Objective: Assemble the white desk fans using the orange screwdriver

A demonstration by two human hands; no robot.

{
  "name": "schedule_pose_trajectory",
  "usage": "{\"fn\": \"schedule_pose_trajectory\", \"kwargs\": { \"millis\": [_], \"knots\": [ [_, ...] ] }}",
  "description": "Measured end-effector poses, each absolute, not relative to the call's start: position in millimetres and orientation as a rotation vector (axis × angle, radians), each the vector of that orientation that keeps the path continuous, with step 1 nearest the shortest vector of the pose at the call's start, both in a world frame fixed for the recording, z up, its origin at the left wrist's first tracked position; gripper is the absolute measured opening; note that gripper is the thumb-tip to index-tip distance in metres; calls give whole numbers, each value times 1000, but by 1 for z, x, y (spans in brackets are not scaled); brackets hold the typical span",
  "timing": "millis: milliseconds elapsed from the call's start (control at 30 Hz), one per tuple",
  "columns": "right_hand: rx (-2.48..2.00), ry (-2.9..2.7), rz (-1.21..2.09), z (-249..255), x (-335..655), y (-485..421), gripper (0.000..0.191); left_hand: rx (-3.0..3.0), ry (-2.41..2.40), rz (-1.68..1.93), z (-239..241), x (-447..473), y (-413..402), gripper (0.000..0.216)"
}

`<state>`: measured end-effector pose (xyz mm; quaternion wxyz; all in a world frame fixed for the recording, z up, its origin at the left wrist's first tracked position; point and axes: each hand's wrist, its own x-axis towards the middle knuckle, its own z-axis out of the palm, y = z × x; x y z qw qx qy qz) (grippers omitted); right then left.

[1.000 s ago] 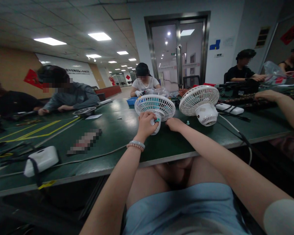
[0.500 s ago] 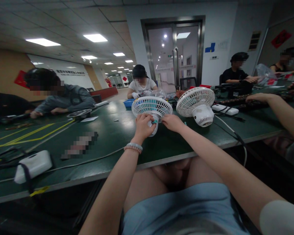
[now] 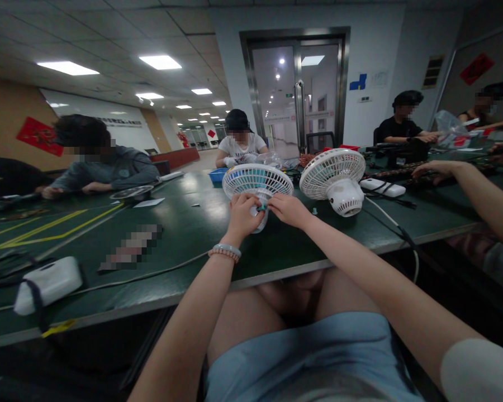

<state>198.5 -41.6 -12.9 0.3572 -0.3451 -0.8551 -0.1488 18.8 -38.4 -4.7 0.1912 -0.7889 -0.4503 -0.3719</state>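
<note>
A white fan head (image 3: 257,177) with a round grille faces away from me on the table, teal showing through its slots. My left hand (image 3: 243,216) is at its rear housing, closed around a small teal piece (image 3: 261,207) between thumb and fingers. From the other side my right hand (image 3: 291,210) reaches in, its fingertips pinched together beside that piece. Whatever the right fingertips hold is hidden. A second white fan head (image 3: 334,180) lies tilted to the right, and a tiny teal part (image 3: 314,211) sits on the table between it and my right hand.
On the green table (image 3: 193,245) lie a white box (image 3: 48,283) with a cable, a blurred flat object (image 3: 132,247) and another white box (image 3: 383,187). A blue tray (image 3: 218,176) stands behind the fan. Co-workers sit across and at the right, where a bare forearm (image 3: 478,190) extends over the table.
My right hand has shifted left from the grille's lower edge to the teal piece at my left fingers. My left hand stays at the fan's rear. The view has shifted slightly.
</note>
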Motion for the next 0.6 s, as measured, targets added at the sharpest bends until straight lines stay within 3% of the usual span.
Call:
{"fn": "schedule_pose_trajectory", "kwargs": {
  "millis": [400, 600],
  "knots": [
    [-939, -2234, -311, -15, 194, -39, 18, -2198, -1184, -1046, -6, 20, -33, 15],
    [-850, -2180, -108, -18, 193, -30, 15, -2217, -1190, -1038, -4, 21, -38, 21]
  ]
}}
